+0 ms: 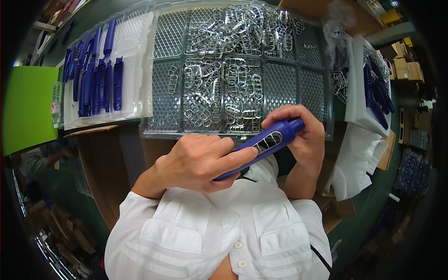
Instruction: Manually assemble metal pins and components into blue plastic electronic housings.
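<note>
Between my hands is a blue plastic tube-shaped housing (286, 129), tilted with its narrow end up to the right. A shiny slotted metal frame (269, 141) lies in the oval opening on its side. My left hand (200, 161) grips the lower part, its index fingertip pressing at the near end of that frame. Around the upper end curl the fingers of my right hand (310, 135). Just beyond my hands stands a clear compartmented tray (280, 95) with many loose metal frames (247, 30) of the same look.
At left, a clear tray (133, 44) carries several blue housing parts (95, 86), beside a green panel (30, 109). A white foam box (359, 105) at right holds more blue parts (375, 91). Open cardboard boxes (100, 163) sit below the trays. White wrapping (350, 172) hangs at right.
</note>
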Demonstrator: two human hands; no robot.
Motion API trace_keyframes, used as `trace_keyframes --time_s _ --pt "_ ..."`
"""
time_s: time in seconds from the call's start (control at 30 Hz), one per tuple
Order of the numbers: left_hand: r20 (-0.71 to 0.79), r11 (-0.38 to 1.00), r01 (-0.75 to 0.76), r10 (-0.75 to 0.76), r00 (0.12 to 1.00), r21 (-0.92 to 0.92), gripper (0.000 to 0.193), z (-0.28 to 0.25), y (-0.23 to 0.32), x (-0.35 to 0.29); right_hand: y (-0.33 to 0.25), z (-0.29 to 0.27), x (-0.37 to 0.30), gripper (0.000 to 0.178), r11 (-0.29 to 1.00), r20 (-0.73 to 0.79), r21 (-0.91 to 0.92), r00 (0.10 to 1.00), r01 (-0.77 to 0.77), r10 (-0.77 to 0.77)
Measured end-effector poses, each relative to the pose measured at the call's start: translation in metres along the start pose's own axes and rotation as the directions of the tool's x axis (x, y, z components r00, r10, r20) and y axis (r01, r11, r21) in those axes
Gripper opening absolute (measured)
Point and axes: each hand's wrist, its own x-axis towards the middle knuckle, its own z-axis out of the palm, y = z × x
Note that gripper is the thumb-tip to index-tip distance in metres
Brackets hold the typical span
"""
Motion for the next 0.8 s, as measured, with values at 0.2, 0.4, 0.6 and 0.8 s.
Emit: trace_keyframes --time_s 0.2,0.4,0.6,0.8 --pt "0.053 0.999 -0.009 0.007 0.999 0.040 0.061 -0.001 -0.001 -0.001 0.003 -0.003 -0.003 0.039 0.996 -0.018 0.001 0.996 0.090 -0.090" --pt "-0.096 0.974 0.065 -0.088 0.992 -0.217 0.073 0.009 -0.006 -0.003 -0.006 -0.006 -0.002 0.037 0.978 -0.091 -0.017 0.974 0.208 -0.209" --pt "-0.047 0.946 0.173 -0.193 0.980 -0.276 0.070 0.008 -0.007 -0.014 -0.006 -0.010 -0.003 0.039 0.971 -0.114 -0.082 0.966 0.223 -0.232" --pt "-0.131 0.922 0.172 -0.229 0.965 -0.348 0.060 0.008 -0.005 -0.013 0.002 -0.009 -0.005 0.036 0.991 -0.131 -0.044 0.983 0.124 -0.129"
